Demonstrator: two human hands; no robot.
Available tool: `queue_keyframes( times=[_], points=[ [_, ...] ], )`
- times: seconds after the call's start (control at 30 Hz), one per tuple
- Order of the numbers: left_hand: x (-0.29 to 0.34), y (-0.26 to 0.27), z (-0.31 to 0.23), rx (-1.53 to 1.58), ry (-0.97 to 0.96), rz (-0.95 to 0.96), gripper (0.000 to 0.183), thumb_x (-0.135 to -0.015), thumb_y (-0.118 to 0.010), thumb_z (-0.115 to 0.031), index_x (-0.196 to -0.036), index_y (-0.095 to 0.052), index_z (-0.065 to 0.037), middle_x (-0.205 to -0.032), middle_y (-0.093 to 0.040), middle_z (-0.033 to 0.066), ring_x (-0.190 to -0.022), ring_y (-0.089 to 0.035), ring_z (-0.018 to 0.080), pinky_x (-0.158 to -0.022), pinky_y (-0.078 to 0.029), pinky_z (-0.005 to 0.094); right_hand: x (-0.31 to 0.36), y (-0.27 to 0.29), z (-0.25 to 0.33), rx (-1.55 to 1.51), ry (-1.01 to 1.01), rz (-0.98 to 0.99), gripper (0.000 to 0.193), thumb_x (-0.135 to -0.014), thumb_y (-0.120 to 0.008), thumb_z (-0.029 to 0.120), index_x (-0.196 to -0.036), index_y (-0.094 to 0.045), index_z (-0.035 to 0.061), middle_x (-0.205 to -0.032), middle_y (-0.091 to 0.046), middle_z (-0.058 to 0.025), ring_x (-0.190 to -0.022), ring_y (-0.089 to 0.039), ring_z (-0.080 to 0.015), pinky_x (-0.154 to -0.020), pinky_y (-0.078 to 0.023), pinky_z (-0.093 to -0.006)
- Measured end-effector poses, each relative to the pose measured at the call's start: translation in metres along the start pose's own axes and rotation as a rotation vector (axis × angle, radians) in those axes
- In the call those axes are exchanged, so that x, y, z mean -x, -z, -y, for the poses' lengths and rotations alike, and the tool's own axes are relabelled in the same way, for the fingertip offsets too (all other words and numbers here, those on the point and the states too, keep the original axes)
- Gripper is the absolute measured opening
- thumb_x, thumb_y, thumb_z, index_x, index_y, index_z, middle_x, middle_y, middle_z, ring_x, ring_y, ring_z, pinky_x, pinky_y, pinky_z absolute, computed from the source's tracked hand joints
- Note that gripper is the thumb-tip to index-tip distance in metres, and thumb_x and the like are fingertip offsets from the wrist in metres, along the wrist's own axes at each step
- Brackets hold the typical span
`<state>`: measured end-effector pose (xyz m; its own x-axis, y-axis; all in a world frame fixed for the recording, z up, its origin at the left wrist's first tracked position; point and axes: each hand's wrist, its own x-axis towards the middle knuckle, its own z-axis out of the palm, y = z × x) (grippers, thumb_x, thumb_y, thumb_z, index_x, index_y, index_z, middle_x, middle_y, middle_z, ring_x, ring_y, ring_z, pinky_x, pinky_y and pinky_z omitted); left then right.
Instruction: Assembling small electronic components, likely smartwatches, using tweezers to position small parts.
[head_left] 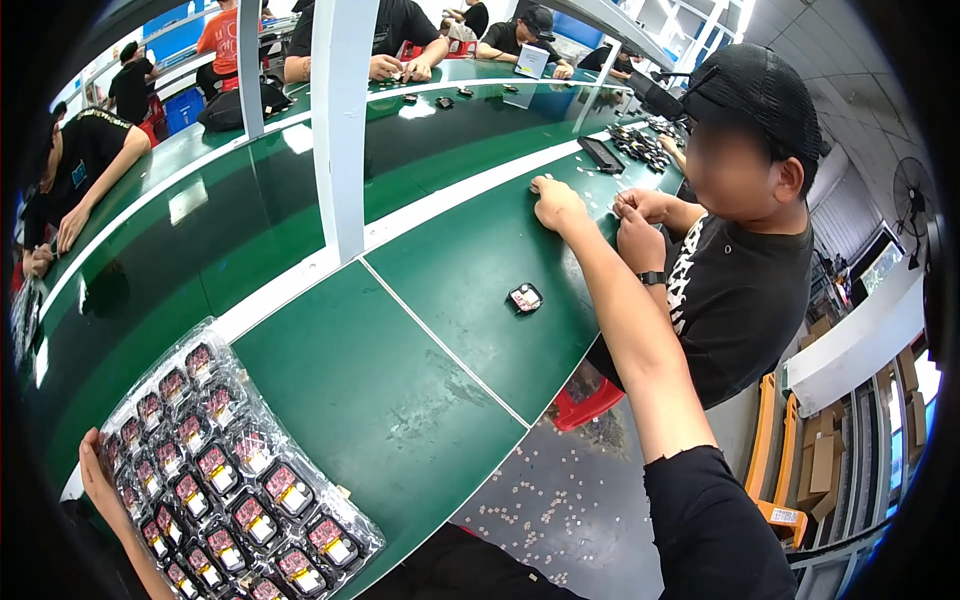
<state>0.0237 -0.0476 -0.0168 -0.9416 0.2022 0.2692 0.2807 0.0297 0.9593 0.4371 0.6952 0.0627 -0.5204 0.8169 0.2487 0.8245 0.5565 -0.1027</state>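
Plastic tray (238, 370) of black modules (253, 517) lies flat by the tabletop's (330, 340) near edge, left hand (95, 472) open-fingered along its left rim, seemingly steadying it, right hand (560, 206) stretched toward the far edge, grip impossible to tell.

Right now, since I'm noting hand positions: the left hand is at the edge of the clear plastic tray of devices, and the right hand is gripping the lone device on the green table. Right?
Not quite: the right hand isn't gripping the lone device. The head view shows it beyond and apart from it. The left hand is at the tray's edge.
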Motion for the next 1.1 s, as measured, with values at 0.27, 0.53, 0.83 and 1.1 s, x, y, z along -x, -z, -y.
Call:
queue_keyframes(
  times=[0.27, 0.53, 0.83, 1.1],
  points=[
    [-0.010, 0.005, 0.003, 0.011, 0.033, 0.037, 0.051, -0.111, -0.043, -0.035, -0.136, -0.055, 0.007, -0.132, -0.060, 0.0111, -0.125, -0.054, 0.0174, -0.112, -0.038, 0.0324, -0.004, 0.035, -0.019, -0.763, -0.373, -0.364, 0.052, -0.084, -0.049, 0.007, -0.136, -0.048, -0.0009, -0.095, -0.074, -0.0213, -0.079, -0.073, -0.0328, -0.072, -0.056, -0.0432],
    [-0.019, 0.009, 0.008, -0.084, -0.009, 0.077, 0.053, -0.111, -0.040, -0.036, -0.140, -0.053, 0.007, -0.137, -0.058, 0.0131, -0.130, -0.052, 0.0197, -0.116, -0.036, 0.0335, 0.029, 0.015, -0.036, -0.628, -0.277, -0.038, 0.042, -0.082, -0.050, 0.005, -0.120, -0.069, 0.0028, -0.094, -0.075, -0.0167, -0.077, -0.070, -0.0269, -0.072, -0.055, -0.0391],
    [-0.016, 0.011, 0.005, -0.100, -0.029, 0.089, 0.052, -0.110, -0.044, -0.039, -0.135, -0.058, 0.004, -0.134, -0.060, 0.0116, -0.127, -0.055, 0.0183, -0.113, -0.038, 0.0326, 0.168, 0.017, -0.006, -0.266, -0.063, -0.165, 0.032, -0.087, -0.054, 0.005, -0.112, -0.074, 0.0075, -0.107, -0.064, -0.0201, -0.101, -0.065, -0.0391, -0.091, -0.052, -0.0462],
    [-0.011, 0.002, 0.000, -0.066, -0.027, 0.075, 0.052, -0.109, -0.045, -0.040, -0.134, -0.060, 0.004, -0.134, -0.061, 0.0124, -0.128, -0.056, 0.0192, -0.114, -0.039, 0.0336, 0.224, 0.051, 0.015, -0.246, 0.129, -0.021, 0.047, -0.084, -0.051, -0.004, -0.121, -0.070, 0.0171, -0.116, -0.060, -0.0131, -0.094, -0.066, -0.0353, -0.085, -0.054, -0.0437]
  ],
)
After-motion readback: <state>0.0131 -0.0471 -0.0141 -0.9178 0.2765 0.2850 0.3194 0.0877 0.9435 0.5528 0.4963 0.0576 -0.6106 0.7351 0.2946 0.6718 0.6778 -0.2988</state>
